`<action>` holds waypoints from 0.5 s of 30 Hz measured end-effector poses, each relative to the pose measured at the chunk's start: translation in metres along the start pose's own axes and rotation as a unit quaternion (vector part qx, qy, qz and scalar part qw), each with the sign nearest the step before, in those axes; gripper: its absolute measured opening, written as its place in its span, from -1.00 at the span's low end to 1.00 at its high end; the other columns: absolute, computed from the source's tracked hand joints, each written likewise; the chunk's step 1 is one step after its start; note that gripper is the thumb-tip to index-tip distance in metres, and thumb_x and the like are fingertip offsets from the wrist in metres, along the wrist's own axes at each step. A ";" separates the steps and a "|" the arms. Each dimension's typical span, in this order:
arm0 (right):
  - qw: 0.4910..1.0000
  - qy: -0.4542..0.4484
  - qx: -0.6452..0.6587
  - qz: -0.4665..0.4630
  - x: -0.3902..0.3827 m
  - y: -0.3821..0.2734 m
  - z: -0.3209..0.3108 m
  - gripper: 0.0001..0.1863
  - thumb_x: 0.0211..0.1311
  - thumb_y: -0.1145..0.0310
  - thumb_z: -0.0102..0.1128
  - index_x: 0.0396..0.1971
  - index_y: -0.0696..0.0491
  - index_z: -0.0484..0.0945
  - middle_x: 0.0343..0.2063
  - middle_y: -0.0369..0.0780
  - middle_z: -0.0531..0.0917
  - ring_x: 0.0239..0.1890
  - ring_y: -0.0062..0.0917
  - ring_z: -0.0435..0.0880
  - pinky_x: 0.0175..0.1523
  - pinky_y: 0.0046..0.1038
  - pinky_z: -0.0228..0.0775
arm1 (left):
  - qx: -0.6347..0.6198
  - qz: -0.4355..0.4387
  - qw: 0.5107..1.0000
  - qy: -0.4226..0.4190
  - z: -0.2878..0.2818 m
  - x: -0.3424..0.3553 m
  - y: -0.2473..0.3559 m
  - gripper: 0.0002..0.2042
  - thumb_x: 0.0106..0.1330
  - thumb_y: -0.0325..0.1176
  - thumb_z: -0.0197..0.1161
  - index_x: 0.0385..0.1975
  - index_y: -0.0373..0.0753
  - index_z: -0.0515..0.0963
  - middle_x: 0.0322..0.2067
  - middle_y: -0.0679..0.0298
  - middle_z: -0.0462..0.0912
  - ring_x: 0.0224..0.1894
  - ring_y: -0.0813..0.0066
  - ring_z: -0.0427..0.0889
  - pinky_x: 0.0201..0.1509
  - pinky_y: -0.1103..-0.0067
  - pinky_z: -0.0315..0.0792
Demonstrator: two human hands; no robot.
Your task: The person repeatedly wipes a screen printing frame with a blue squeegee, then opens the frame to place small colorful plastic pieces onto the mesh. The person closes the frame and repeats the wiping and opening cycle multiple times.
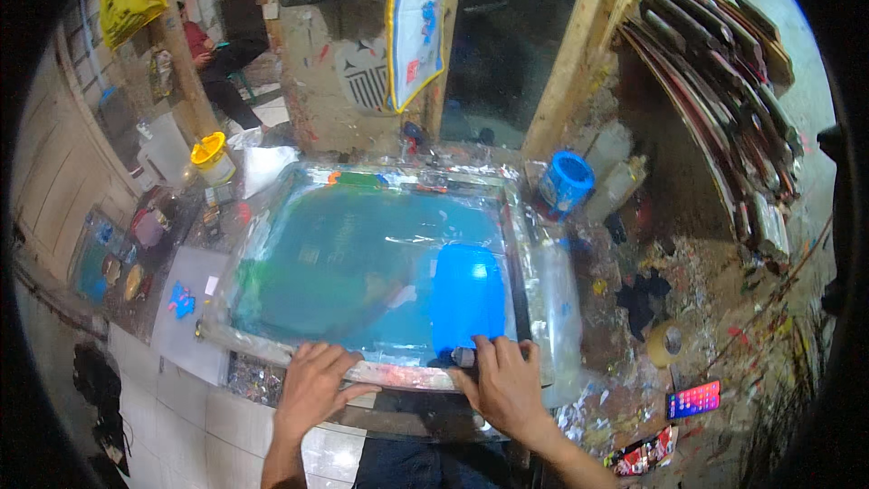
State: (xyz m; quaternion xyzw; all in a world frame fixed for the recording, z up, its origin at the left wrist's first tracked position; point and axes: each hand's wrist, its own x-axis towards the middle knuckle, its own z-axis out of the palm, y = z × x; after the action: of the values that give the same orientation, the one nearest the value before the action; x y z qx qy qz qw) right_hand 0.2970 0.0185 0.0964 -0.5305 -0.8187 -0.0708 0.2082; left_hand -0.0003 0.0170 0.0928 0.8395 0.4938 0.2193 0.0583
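A screen printing frame (398, 373) with a green-blue mesh (335, 258) lies on the stained table in front of me. A thick patch of bright blue ink (468, 290) covers the mesh's right part. My left hand (317, 385) is closed over the near rail, left of its middle, with the thumb along the front. My right hand (502, 380) grips the same rail further right, its fingertips at the ink's lower edge. Beside those fingertips sits a small grey piece (463, 358) whose kind I cannot make out.
A blue ink tub (568, 184) stands beyond the frame's right corner, a yellow tub (212, 159) beyond the left. Right of the frame lie a tape roll (663, 344) and a phone (694, 400). A printed sheet (188, 308) is at left. Another person (222, 72) sits at the far left.
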 end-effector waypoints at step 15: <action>0.993 0.116 0.014 0.003 0.272 0.077 -0.152 -0.32 0.33 -0.20 0.20 -0.24 0.27 0.73 -0.53 0.18 0.64 -0.29 0.03 0.75 -0.07 -0.13 0.54 | -0.235 0.008 0.969 -0.079 0.188 -0.009 0.164 -0.30 0.34 0.17 0.33 0.34 -0.18 0.44 0.45 -0.39 0.07 0.56 -0.50 -0.14 0.46 -0.39 -0.25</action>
State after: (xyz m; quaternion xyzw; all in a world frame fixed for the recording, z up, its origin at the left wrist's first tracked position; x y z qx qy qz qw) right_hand 0.3111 0.2283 0.3383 -0.5185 -0.7882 -0.1195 0.3092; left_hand 0.2080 -0.0512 -0.0272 0.8209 0.4155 0.2629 0.2906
